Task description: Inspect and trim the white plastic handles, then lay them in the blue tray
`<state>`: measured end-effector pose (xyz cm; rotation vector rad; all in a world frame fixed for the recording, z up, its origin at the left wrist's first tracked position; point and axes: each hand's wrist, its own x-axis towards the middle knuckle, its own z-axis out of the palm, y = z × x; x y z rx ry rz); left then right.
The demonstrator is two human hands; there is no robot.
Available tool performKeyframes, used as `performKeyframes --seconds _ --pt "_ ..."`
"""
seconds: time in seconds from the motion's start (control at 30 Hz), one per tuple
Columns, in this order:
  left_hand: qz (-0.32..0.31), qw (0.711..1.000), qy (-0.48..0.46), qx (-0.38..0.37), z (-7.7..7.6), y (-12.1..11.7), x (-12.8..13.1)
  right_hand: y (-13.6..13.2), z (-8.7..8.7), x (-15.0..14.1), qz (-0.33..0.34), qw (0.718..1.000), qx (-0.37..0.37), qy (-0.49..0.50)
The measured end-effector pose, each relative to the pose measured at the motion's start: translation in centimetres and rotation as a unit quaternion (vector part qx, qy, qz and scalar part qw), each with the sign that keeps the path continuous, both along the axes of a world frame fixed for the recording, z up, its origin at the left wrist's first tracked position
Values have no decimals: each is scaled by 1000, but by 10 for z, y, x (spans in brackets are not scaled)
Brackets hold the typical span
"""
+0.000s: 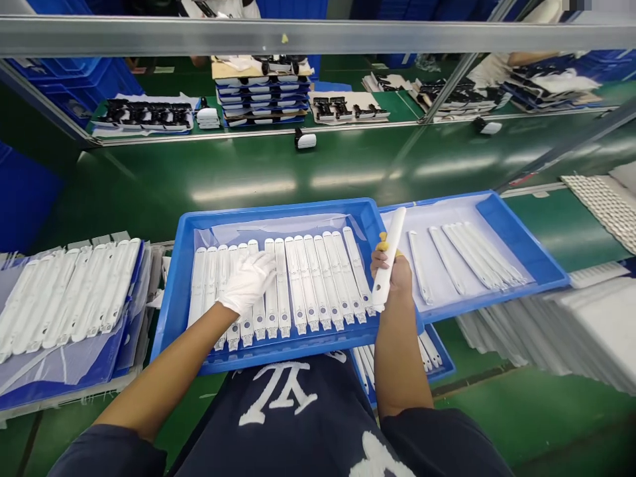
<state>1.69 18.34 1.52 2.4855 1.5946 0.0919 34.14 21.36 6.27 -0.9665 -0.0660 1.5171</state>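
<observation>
In front of me, several long white plastic strips (pixel 313 285) lie side by side in a blue tray (pixel 268 213) with a thin liner sheet. My left hand (pixel 250 281), in a white glove, rests over the left half of this row. Its fingers are stretched out across the strips, and their undersides are hidden. A matching white plastic strip (pixel 395 238) stands tilted upright in my right hand (pixel 399 270), whose fingers wrap round it above the tray's right edge. Yellow covers show on some of those fingertips.
A second blue tray (pixel 507 211) on the right holds more strips, and another tray (pixel 444 373) is partly visible underneath. White strips lie stacked at left (pixel 69 291). Beyond the green conveyor (pixel 223 165) are black parts (pixel 149 114) and a metal rail (pixel 318 36).
</observation>
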Motion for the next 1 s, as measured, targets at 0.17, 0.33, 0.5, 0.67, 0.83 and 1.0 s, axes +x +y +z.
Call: performKeyframes --seconds 0.17,0.33,0.5,0.67,0.83,1.0 --pt "-92 995 -28 2 -9 3 35 -3 0 -3 -26 1000 -9 6" --pt "-95 995 -32 29 -9 5 32 -8 1 -6 -51 999 -15 0" --pt "-125 991 -49 22 -3 9 53 -9 4 -13 -70 997 -33 -6" --pt "-157 984 -72 -37 -12 10 93 -10 5 -19 -78 995 -55 -32" --pt "-112 983 -108 -97 -9 6 103 -10 0 -22 -118 986 -81 -84" --pt "-67 966 -186 -165 26 -21 99 -14 -1 -39 -141 976 -62 -156"
